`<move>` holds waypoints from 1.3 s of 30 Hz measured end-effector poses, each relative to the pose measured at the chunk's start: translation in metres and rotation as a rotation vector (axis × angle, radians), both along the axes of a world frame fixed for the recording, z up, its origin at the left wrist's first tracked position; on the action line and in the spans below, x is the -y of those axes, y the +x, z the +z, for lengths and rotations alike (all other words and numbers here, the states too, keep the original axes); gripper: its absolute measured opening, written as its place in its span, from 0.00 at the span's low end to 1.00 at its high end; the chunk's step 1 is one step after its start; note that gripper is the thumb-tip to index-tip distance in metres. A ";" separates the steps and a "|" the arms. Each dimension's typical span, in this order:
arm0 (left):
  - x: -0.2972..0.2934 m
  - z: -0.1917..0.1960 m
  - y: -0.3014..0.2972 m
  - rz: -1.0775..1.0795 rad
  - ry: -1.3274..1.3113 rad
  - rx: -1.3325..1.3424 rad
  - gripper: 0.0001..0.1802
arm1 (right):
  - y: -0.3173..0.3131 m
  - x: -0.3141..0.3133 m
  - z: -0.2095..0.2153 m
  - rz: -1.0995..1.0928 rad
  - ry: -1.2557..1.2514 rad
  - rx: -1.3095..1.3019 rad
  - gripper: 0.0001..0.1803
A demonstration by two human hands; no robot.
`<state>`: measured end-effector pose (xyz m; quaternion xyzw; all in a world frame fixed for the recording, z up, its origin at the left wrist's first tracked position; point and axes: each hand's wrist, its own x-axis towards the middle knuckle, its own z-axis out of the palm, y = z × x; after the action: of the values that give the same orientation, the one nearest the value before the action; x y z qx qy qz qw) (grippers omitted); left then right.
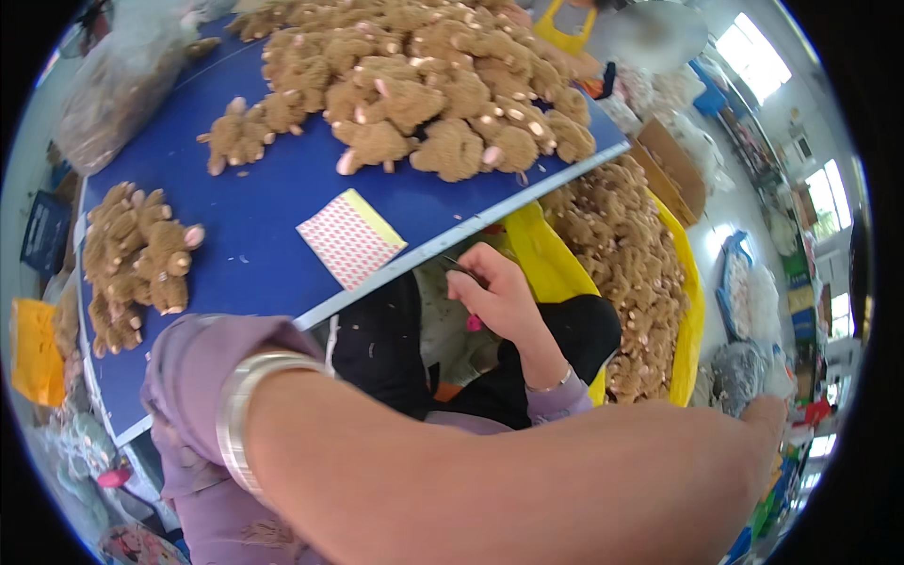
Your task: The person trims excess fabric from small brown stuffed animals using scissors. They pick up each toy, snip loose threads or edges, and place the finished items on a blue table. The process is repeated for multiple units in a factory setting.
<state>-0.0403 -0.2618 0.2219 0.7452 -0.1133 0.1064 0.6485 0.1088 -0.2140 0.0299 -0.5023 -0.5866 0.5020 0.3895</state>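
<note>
- A slim dark hand tool [453,265] is held in the right hand [494,288], just beside the near edge of the blue table [235,202], above the black-trousered lap [377,353].
- The fingers of the right hand are curled closed around the tool; most of it is covered by them, so its full shape cannot be told.
- The narrow end of the tool is pointed leftward and away from the body, toward the near edge; its long axis, as far as it is exposed, is laid at a slant.
- A small pink piece [474,323] is seen below the palm; whether it is joined to the tool cannot be told.
- The left forearm, ringed by a silver bangle [247,414], is stretched across the body to the right; the left hand [765,422] is blurred, and whether it is spread or holding something cannot be told.
- By the right corner of the table, a yellow sack [692,311] is filled with brown plush pieces [626,273].
- A red-and-white patterned pad [348,240] is laid by the near edge, its yellow strip turned toward the right corner.
- Brown plush animals [457,149] are heaped along the far side; a smaller cluster of plush animals [141,250] is gathered by the left edge.
</note>
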 end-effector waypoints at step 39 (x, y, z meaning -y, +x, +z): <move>-0.196 -0.205 0.050 1.223 -0.635 0.200 0.13 | 0.073 -0.119 -0.018 -0.119 -0.013 -0.506 0.14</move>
<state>0.0093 -0.0655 0.0169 0.4361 0.3044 0.5488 0.6450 0.1819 -0.0955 0.0116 -0.3966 -0.4367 0.5916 0.5495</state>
